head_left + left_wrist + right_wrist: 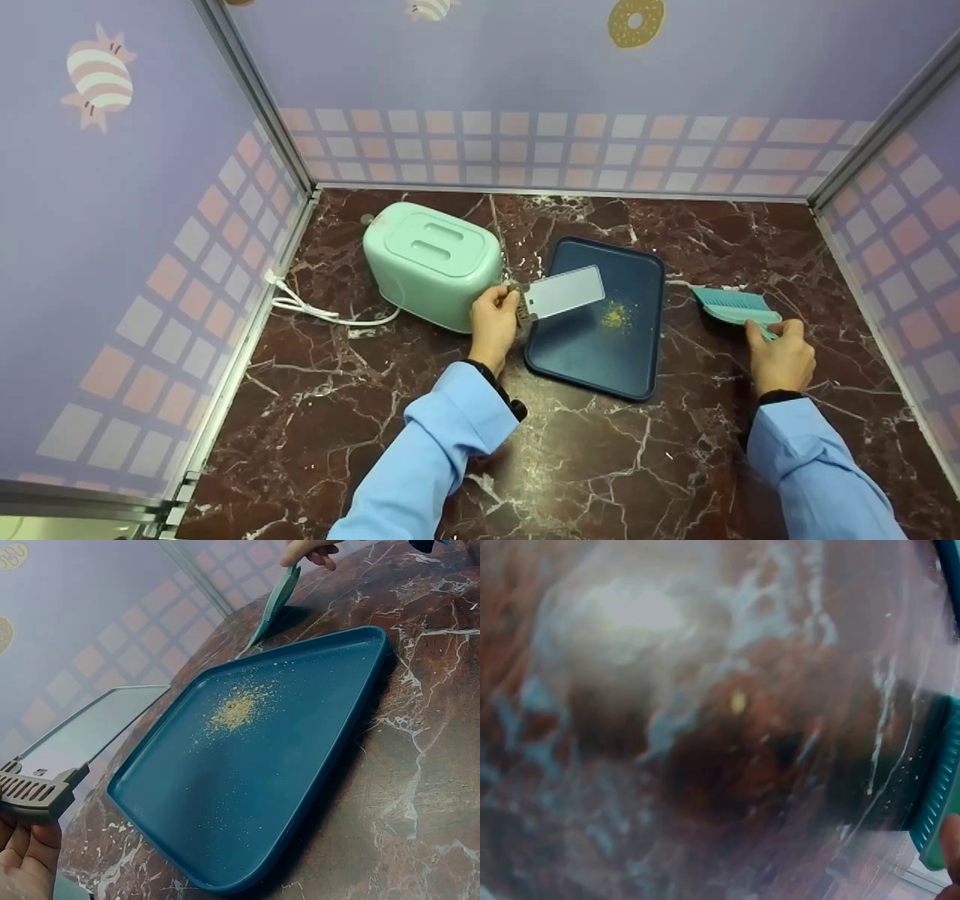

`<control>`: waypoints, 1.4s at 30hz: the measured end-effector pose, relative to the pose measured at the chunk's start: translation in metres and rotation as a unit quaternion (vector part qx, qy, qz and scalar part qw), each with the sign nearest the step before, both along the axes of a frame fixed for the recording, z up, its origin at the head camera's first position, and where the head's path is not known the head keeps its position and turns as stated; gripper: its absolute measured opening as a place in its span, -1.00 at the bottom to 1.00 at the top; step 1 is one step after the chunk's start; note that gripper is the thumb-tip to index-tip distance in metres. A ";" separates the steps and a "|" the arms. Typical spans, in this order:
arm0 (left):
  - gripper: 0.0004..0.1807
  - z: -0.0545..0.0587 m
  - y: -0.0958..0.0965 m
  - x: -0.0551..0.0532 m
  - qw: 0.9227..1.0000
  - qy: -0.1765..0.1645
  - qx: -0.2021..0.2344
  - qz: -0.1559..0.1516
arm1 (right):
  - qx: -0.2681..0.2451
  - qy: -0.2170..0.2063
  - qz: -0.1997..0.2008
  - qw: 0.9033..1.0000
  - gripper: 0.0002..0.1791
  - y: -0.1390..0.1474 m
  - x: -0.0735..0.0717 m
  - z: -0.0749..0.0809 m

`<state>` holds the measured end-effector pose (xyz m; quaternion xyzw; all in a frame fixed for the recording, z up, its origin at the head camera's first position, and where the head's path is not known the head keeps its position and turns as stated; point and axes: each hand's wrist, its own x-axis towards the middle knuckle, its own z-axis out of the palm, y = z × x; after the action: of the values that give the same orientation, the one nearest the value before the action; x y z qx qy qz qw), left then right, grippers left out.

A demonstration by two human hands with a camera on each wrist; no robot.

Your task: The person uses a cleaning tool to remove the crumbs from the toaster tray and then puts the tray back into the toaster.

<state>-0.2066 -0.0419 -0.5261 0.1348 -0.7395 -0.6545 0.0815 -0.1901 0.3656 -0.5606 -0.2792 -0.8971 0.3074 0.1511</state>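
My left hand (495, 326) pinches the slotted grey-brown end of a flat silver crumb tray (566, 292), whose plate overlaps a dark blue tray (585, 367) in the head view. A small pile of yellowish crumbs (615, 317) lies on the blue tray, with finer specks scattered round it in the left wrist view. Off to the right, my right hand (782, 360) grips a small teal brush (739, 306) by its handle, bristles pointing away from me. Only the brush's edge (937, 780) and a fingertip show in the right wrist view.
A mint green toaster (435, 277) with two slots in its top stands just left of the blue tray. Its white cord (330, 315) runs to the left wall. Patterned panels (570, 150) enclose the marbled tabletop (585, 465) at the back and sides.
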 end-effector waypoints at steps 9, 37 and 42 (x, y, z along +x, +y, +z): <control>-0.87 0.000 0.001 0.002 1.000 0.003 0.002 0.008 | 0.033 -0.002 0.033 0.999 -0.53 0.002 0.007 -0.008; -0.85 0.000 0.001 0.003 1.000 -0.007 0.028 0.005 | 0.093 -0.073 0.119 0.986 -0.58 0.011 0.011 -0.029; -0.83 0.002 0.003 0.004 0.997 -0.012 0.072 -0.002 | 0.060 -0.062 0.097 0.992 -0.52 0.000 0.005 -0.023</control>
<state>-0.2029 -0.0391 -0.5245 0.1467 -0.6918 -0.7043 0.0621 -0.1856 0.3656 -0.5832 -0.2002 -0.9443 0.2482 0.0814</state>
